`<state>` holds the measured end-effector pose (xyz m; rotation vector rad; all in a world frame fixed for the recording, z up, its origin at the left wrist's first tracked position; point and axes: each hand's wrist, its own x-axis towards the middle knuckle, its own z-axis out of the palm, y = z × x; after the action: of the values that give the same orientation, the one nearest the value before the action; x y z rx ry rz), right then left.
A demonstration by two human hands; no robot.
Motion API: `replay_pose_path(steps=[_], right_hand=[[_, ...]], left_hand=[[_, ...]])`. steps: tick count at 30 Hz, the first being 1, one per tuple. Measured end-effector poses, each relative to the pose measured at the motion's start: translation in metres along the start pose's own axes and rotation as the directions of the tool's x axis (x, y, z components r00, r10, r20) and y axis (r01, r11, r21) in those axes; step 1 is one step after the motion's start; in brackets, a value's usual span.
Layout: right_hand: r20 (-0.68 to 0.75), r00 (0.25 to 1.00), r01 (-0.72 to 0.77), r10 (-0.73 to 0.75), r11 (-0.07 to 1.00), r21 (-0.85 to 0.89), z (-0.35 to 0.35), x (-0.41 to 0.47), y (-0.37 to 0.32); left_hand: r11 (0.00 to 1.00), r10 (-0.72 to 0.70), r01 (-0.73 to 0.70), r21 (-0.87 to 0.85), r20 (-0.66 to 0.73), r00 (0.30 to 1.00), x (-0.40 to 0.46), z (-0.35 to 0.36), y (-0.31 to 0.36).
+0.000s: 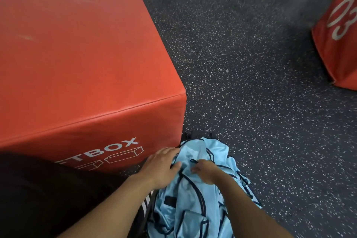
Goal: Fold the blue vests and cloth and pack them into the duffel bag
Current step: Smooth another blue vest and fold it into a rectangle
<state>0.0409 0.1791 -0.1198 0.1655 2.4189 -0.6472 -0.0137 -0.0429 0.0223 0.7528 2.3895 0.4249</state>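
Note:
A crumpled heap of light blue vests (195, 205) with dark navy trim lies on the floor at the bottom centre, beside the corner of a red box. My left hand (162, 164) rests on the heap's left upper edge, thumb pressed into the fabric. My right hand (204, 172) sits on top of the pile with its fingers curled into the cloth. A dark bag edge with white stripes (145, 206) peeks out under the vests' left side; whether it is the duffel bag I cannot tell.
A large red padded box (81, 67) with white lettering fills the left half. Another red padded block (338, 40) marked with a white number stands at the far right. Dark speckled rubber floor (251, 83) lies between them. Dark clothing covers the lower left.

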Motion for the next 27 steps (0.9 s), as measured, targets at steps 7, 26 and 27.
replay_pose_path(steps=[7,26,27], right_hand=[[-0.376,0.920,0.240,-0.110,0.917,0.318,-0.045,-0.064,-0.025],[-0.779,0.552,0.699,-0.300,0.675,0.235,-0.282,-0.278,-0.233],[-0.777,0.539,0.719,-0.325,0.659,0.223,-0.294,-0.286,-0.250]], left_hand=[[0.994,0.052,-0.060,-0.089,-0.088,0.995,-0.006,-0.014,0.012],[0.753,0.294,-0.569,-0.332,-0.604,0.741,-0.123,-0.227,0.091],[0.731,0.303,-0.597,-0.330,-0.627,0.718,-0.130,-0.242,0.095]])
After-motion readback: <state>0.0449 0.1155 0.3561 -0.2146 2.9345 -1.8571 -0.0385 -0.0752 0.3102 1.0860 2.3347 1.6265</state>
